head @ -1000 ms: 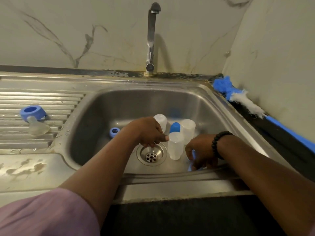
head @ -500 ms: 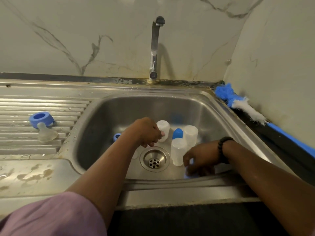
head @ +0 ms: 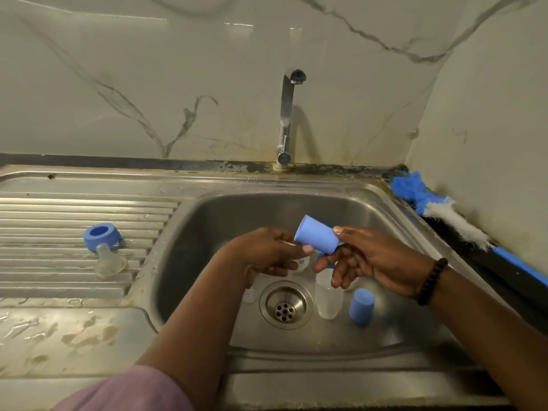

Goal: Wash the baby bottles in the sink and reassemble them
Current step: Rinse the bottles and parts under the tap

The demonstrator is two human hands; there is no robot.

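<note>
Blue plastic, a small bottle cap [head: 316, 237], sits tilted between your two hands above the steel sink [head: 189, 262], its closed end pointing up and left. Your right hand [head: 367, 259] pinches it at the open end, thumb on top and index finger beneath, with the other fingers hanging loosely spread below. Your left hand [head: 267, 253] meets it from the other side, thumb tip pressed against its lower edge, fingers curled around something pale that you mostly hide, so I cannot tell what it is.

Down in the basin, a clear bottle [head: 328, 295] stands upright just right of the drain [head: 285, 305], and a second blue cap [head: 361, 307] stands just beside that bottle, further right. Out on the ribbed drainboard [head: 59, 209], well apart from the basin, a blue screw ring [head: 100, 236] touches a clear teat [head: 109, 262] lying near it. Behind the basin rises the tap [head: 287, 120]. Along the right rim lies a blue and white bottle brush [head: 444, 215].
</note>
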